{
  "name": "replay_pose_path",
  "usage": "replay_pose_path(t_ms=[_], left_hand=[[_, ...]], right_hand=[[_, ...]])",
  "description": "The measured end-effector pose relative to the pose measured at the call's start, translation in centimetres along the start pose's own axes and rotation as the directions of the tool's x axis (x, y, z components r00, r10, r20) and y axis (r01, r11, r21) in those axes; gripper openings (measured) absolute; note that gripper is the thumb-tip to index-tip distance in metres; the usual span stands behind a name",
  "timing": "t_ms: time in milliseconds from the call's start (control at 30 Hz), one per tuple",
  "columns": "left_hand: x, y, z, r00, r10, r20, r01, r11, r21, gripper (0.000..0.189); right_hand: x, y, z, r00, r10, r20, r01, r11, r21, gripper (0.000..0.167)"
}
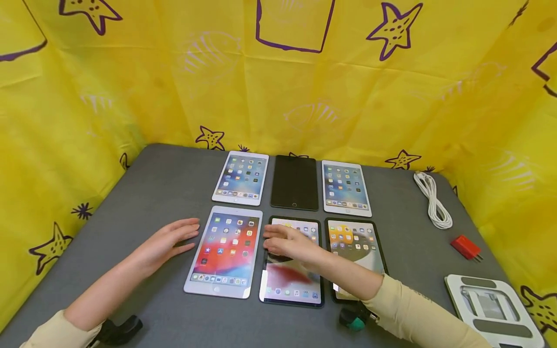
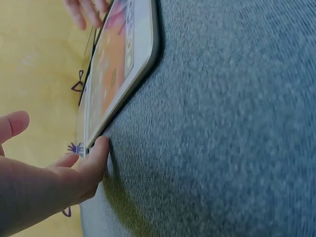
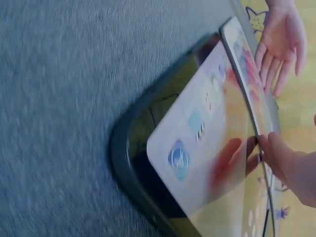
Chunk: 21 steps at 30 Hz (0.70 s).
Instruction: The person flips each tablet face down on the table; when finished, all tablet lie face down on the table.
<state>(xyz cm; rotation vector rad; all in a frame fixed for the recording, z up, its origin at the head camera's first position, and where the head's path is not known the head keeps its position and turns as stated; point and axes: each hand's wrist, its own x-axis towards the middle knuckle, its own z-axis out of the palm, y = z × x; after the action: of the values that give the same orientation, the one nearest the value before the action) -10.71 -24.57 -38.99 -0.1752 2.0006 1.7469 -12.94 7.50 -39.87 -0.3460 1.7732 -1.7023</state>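
A white tablet (image 1: 225, 251) lies at the front left of the group, its screen lit with app icons. Just off its left edge is my left hand (image 1: 167, 241), fingers extended; in the left wrist view a fingertip (image 2: 101, 144) is close to or touching the tablet's corner. My right hand (image 1: 293, 244) is over a dark-edged tablet (image 1: 292, 285) in the front middle, fingers pointing left toward the white one. In the right wrist view its fingertips are low by the gap between these two tablets; contact cannot be made out. A second dark-edged tablet (image 1: 357, 241) lies partly under the right forearm.
Behind, a white tablet (image 1: 241, 178), a black tablet (image 1: 294, 183) with a dark screen and another white tablet (image 1: 346, 188) form a row. At right lie a white cable (image 1: 432, 200), a red plug adapter (image 1: 466, 247) and a white folding stand (image 1: 493, 309). Yellow cloth (image 1: 278, 96) surrounds the grey table.
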Motion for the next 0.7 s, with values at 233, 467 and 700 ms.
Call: replay_pose_path(t_ms=[233, 467, 700], left_hand=[[-0.1, 0.2, -0.8, 0.996, -0.059, 0.064, 0.064, 0.995, -0.070, 0.073], [0.5, 0.1, -1.4, 0.993, -0.061, 0.097, 0.069, 0.994, -0.086, 0.070], [1.1, 0.5, -1.5, 0.990, -0.093, 0.102, 0.105, 0.987, -0.121, 0.061]], right_hand=[[-0.2, -0.5, 0.7, 0.989, 0.134, 0.062, -0.145, 0.962, 0.231, 0.056], [0.3, -0.9, 0.8, 0.981, 0.188, 0.038, -0.192, 0.952, 0.238, 0.054], [0.5, -1.0, 1.0, 0.979, 0.202, 0.007, -0.196, 0.944, 0.267, 0.053]])
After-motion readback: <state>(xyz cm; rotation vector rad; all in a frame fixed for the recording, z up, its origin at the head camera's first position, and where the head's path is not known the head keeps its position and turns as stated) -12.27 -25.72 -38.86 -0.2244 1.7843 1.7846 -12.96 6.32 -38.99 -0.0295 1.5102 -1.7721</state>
